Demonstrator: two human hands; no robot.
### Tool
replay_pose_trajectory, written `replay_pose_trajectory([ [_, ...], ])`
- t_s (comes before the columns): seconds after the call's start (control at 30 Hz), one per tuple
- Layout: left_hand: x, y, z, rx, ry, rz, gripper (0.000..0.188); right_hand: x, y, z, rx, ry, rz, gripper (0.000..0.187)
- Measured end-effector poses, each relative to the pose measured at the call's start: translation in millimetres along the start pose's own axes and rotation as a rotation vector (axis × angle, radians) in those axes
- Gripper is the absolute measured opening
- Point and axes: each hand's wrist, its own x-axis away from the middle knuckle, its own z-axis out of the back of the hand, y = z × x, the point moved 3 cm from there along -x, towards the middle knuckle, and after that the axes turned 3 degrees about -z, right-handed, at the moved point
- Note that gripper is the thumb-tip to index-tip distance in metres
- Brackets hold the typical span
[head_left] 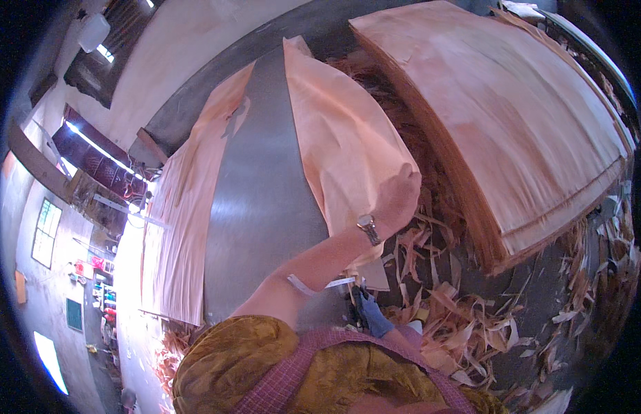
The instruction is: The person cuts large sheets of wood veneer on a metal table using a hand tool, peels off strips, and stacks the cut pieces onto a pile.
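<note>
A thin, pale orange wood veneer sheet (334,131) lies along the right side of a smooth grey worktop (258,186), its surface rippled and raised toward the right. My left hand (397,196), with a watch on its wrist, reaches across and is closed on the sheet's right edge. Close to my body, my right hand (377,316) wears a blue glove and is closed around a dark tool (356,295), too small to make out. Another veneer sheet (186,207) covers the worktop's left side, with a ragged tear near its far end.
A thick stack of veneer sheets (500,124) stands to the right. Loose veneer scraps (465,331) litter the floor around it, with more scraps (172,352) at the lower left. Shelves with small items (103,297) and a window (47,231) are at the far left.
</note>
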Motion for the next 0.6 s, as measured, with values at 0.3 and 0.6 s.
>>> replay_pose_trajectory([
  [0.3,40,16,-88,0.070,-0.261,0.002,0.024,-3,-4,4,0.757,0.518,0.724,0.048],
  [0.6,115,-78,40,0.236,-0.136,0.295,0.042,43,-114,-50,1.109,0.669,0.666,0.070],
])
